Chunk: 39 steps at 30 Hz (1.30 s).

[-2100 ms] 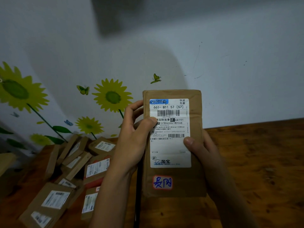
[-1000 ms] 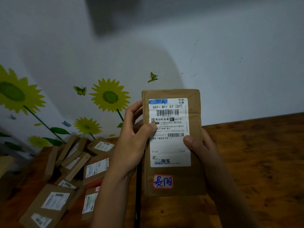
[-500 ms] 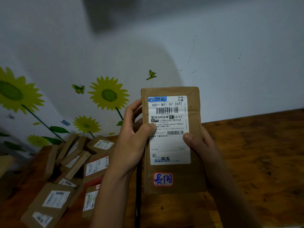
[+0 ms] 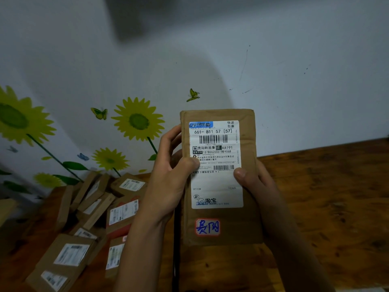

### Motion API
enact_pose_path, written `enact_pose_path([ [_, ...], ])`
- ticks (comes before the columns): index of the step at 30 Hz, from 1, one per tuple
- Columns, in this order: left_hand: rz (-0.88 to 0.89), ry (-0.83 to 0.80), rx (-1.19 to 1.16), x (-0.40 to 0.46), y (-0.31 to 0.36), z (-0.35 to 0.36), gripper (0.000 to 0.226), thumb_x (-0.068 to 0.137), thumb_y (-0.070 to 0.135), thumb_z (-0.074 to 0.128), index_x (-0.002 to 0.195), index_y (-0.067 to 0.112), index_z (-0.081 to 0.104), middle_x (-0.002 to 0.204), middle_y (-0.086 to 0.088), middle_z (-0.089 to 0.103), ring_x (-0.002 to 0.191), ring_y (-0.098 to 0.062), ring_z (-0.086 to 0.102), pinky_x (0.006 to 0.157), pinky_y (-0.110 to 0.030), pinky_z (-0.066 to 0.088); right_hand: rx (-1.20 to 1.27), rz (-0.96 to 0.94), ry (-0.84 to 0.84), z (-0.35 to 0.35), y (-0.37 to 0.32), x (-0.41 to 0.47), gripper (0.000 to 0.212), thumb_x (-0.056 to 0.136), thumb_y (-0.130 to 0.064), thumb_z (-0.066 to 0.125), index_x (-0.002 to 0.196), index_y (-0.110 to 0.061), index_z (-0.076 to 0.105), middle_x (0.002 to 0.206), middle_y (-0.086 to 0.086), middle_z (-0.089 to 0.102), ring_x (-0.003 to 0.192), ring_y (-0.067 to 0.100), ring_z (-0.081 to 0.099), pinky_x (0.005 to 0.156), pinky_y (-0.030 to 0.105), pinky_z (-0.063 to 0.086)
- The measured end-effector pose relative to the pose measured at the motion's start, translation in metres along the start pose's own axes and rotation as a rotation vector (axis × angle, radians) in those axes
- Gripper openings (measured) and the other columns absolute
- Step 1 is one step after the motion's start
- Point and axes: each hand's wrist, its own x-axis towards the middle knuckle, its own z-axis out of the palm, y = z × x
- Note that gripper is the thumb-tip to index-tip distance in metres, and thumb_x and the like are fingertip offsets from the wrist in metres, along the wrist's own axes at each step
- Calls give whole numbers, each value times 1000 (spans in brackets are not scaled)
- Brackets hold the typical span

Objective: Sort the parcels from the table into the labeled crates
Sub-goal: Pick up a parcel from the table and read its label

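Note:
I hold a brown cardboard parcel [image 4: 248, 220] upright in front of me, its white shipping label and a small red-edged handwritten sticker facing me. My left hand [image 4: 166, 182] grips its left edge, thumb pressed on the label. My right hand [image 4: 254, 186] grips the right edge, thumb on the label too. A heap of several similar brown parcels [image 4: 94, 220] lies on the wooden table [image 4: 336, 207] at the lower left. No crate is in view.
A white wall with sunflower and butterfly stickers [image 4: 136, 121] rises right behind the table. A cardboard edge [image 4: 6, 207] shows at the far left. The table's right half shows bare wood.
The parcel and both hands have stayed almost still; the view has drifted slightly, so everything sits a little higher in frame.

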Motion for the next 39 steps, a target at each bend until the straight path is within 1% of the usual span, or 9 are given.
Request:
enact_pose_path([
  [3,11,-3,18,1,-1,1,68,63,36,65,128,47,51,134,5,60,111,-21,68,74,-37,60,-13,-11,3,0,0,0,86,65,-53,76,144,-36,47,122,-4,72,104,22,73,82,48,63],
  [8,16,-15,29,1,-2,1,74,63,37,65,135,43,48,136,3,59,111,-21,67,73,-36,59,17,-13,-3,-3,-2,-1,72,73,-44,69,142,-35,50,119,-4,73,101,21,74,75,39,63],
  [10,17,-18,28,2,-3,2,76,63,36,64,136,42,47,136,3,59,112,-22,67,73,-36,59,16,-14,-4,-3,-2,-1,69,74,-43,68,140,-34,52,118,-5,74,102,21,74,76,40,63],
  [13,13,-30,17,2,-4,2,77,63,35,64,138,42,46,137,1,58,114,-23,66,74,-36,59,4,-20,3,-3,-2,-1,72,73,-45,70,142,-34,50,118,-5,74,102,21,74,77,41,63],
  [15,8,-37,17,2,-5,3,78,63,35,64,138,42,46,138,0,57,115,-24,65,73,-35,59,20,-20,-6,-3,-3,-1,75,71,-45,73,141,-33,51,117,-5,74,101,21,74,74,38,63],
  [17,4,-39,9,2,-5,3,78,62,35,64,138,43,46,138,0,57,116,-24,65,72,-34,59,44,-19,-8,-3,-4,-1,69,73,-41,70,139,-32,53,115,-4,75,99,21,75,71,34,63],
  [21,0,-45,10,1,-8,2,76,63,35,63,136,48,46,137,3,58,119,-27,63,77,-40,60,58,-22,-10,-3,-4,-2,66,75,-39,67,139,-31,53,115,-2,75,100,23,75,71,36,63],
  [34,-14,-99,-36,-1,-14,-1,86,62,28,63,144,46,41,138,2,59,123,-29,60,77,-38,59,64,-32,4,-2,-4,-3,67,76,-38,67,140,-26,53,115,-1,75,97,23,75,66,32,62],
  [39,-13,-114,-51,-2,-18,-1,91,60,26,63,147,41,39,137,0,60,120,-30,63,78,-42,59,48,-20,11,-2,-3,-2,70,74,-40,67,141,-26,52,113,-2,76,95,22,76,64,31,61],
])
